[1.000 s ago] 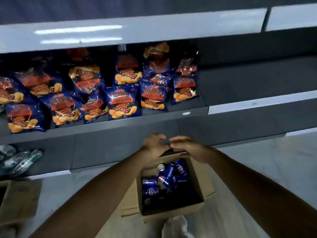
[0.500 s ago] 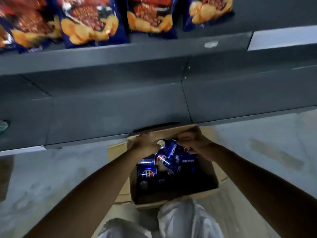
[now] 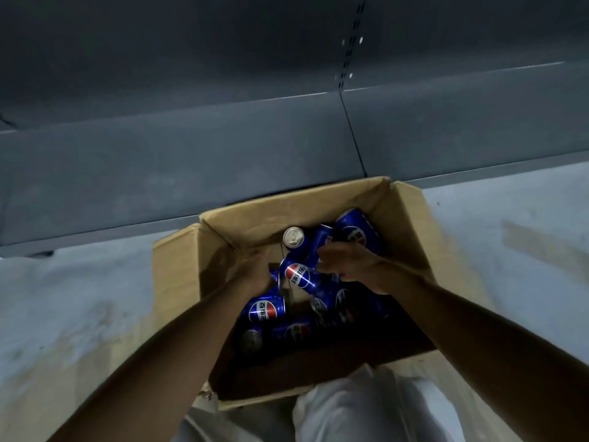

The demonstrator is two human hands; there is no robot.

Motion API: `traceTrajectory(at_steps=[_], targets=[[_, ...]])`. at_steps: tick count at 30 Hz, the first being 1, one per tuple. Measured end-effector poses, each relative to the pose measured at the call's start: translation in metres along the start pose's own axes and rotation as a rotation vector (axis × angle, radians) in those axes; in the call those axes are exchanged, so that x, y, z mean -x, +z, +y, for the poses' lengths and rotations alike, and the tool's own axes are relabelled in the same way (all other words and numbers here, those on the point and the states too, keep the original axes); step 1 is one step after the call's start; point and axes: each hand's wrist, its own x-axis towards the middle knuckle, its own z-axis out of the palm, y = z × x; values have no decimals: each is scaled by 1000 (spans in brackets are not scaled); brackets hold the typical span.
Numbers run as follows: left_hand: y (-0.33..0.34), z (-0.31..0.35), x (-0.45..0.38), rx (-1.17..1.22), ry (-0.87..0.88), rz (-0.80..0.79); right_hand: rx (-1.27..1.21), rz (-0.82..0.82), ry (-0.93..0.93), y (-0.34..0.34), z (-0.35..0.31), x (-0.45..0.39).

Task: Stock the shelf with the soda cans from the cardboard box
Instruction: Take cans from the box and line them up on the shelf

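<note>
Down in the cardboard box (image 3: pixel 404 215), both hands' grips (fingers hidden among soda cans (image 3: pixel 298 275)) cannot be told.

Head camera, looking steeply down.
One wide view from the person's head, tipped almost straight down and close over the cardboard box (image 3: pixel 318 208) on the floor (image 3: pixel 79 298), facing the dark shelf (image 3: pixel 191 148) along the frame's top; no second view.

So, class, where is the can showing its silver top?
In the head view, the can stands near the cardboard box's far wall, just beyond both hands.
</note>
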Motion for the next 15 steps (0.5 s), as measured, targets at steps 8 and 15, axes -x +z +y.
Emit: traceTrajectory(at_steps=[8, 15], targets=[[60, -33, -75, -168, 3, -59, -5, -113, -27, 14, 38, -72], [99, -35, -105, -201, -15, -139, 59, -208, -4, 32, 56, -111]])
